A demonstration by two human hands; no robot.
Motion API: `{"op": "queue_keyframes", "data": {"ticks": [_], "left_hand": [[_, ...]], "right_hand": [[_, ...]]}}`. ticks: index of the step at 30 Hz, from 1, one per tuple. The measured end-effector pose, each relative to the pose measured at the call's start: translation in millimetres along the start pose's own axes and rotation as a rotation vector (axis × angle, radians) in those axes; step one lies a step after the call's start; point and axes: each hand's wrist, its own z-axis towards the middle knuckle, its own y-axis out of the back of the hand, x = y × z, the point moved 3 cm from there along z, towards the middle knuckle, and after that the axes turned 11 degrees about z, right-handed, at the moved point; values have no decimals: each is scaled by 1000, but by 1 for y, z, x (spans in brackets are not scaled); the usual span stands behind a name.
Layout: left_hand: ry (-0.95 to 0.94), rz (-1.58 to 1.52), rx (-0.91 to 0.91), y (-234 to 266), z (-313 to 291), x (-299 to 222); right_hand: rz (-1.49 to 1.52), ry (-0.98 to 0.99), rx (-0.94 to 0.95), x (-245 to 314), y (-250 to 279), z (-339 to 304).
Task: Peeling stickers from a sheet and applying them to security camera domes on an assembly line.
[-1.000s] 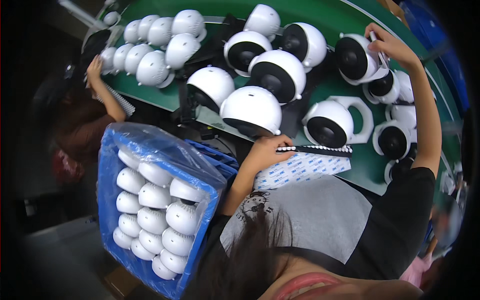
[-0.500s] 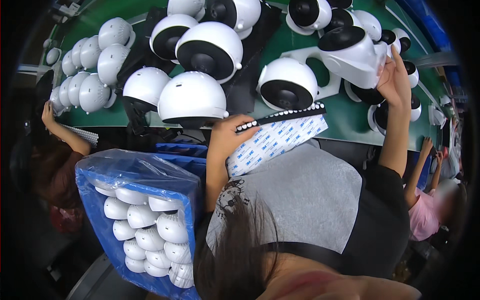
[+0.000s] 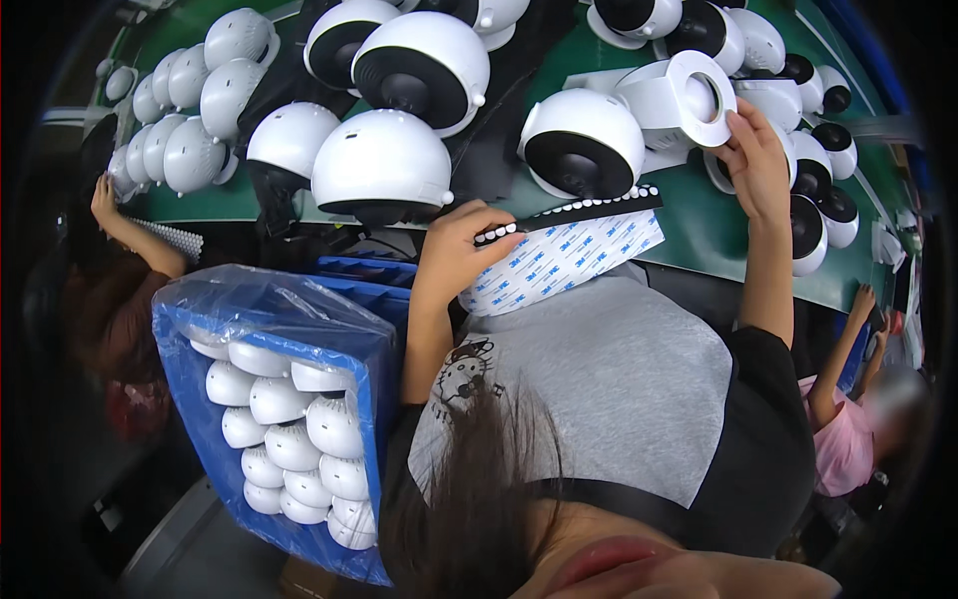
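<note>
Housing of white plastic with a ring-shaped base (image 3: 649,108) hangs at upper right of centre, its long axis running roughly left to right, ring end toward my right hand (image 3: 760,165). That hand's grip is clamped on the ring's lower right edge, and the ring's opening faces my camera. My left hand (image 3: 459,250), near the middle of the frame, is clamped on the left end of a blue-printed sheet (image 3: 569,260); along its upper edge a black strip with white dots (image 3: 599,208) slants up to the right, its far end below the housing, nearer my right hand. A ball-shaped camera (image 3: 589,120) on the green tabletop (image 3: 699,240) stands between housing and left hand, blocking the straight line. More black-faced cameras (image 3: 810,225) crowd the right side. A blue crate (image 3: 190,419) of white domes (image 3: 289,446) fills lower left; a co-worker's hand (image 3: 103,200) shows at far left.
</note>
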Motion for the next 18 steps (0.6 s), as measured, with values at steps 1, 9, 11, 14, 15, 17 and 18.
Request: {"op": "queue_keyframes", "data": {"ticks": [1, 9, 11, 14, 15, 17, 18], "left_hand": [[6, -5, 6, 0, 0, -1], [-127, 47, -74, 7, -6, -22], [-141, 48, -76, 9, -10, -29], [-173, 58, -124, 10, -18, -37], [-175, 95, -132, 12, -19, -38], [-182, 125, -175, 13, -23, -39], [-183, 122, -185, 14, -23, -39]], "right_hand": [[4, -8, 8, -2, 1, -2], [-412, 736, 456, 3, -71, -58], [-699, 516, 719, -15, -103, -71], [-766, 520, 842, -27, -133, -78], [-823, 545, 877, -29, -138, -79], [-869, 562, 923, -31, -143, -79], [-868, 569, 941, -32, -143, -79]]}}
